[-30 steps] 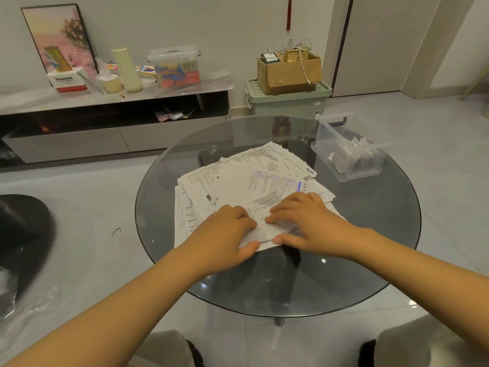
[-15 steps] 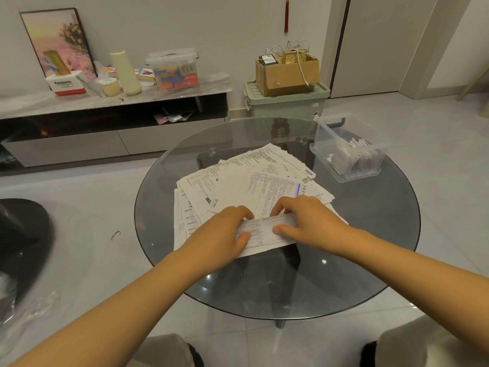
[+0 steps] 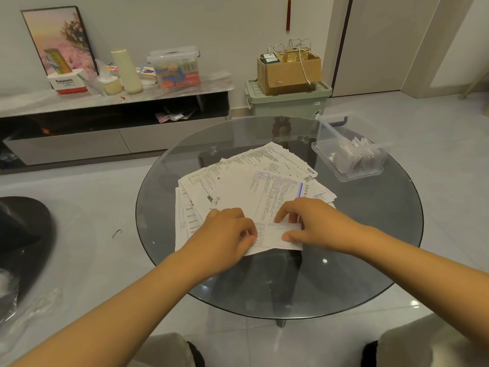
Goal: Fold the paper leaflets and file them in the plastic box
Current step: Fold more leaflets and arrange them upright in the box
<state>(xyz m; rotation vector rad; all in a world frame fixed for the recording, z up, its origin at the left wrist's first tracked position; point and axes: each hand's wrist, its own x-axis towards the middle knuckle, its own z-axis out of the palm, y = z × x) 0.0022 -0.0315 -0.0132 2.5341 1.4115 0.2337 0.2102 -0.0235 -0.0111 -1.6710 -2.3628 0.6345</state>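
Both hands work one folded leaflet (image 3: 275,235) at the near edge of a loose pile of leaflets (image 3: 254,181) on the round glass bench (image 3: 370,247). The left hand (image 3: 225,234) pinches the leaflet's left end with curled fingers; the right hand (image 3: 315,223) grips its right end, thumb on the near edge and fingertips pressing the far edge. The hands sit close together, not touching. The pile's sheets carry dense small print, too fine to read, plus a barcode and a blue stripe. The clear plastic box (image 3: 349,152) stands at the bench's far right, well apart from the pile, holding folded leaflets upright. On the shelf (image 3: 79,102) against the wall, a white and red carton (image 3: 67,83) reads "Panasonic".
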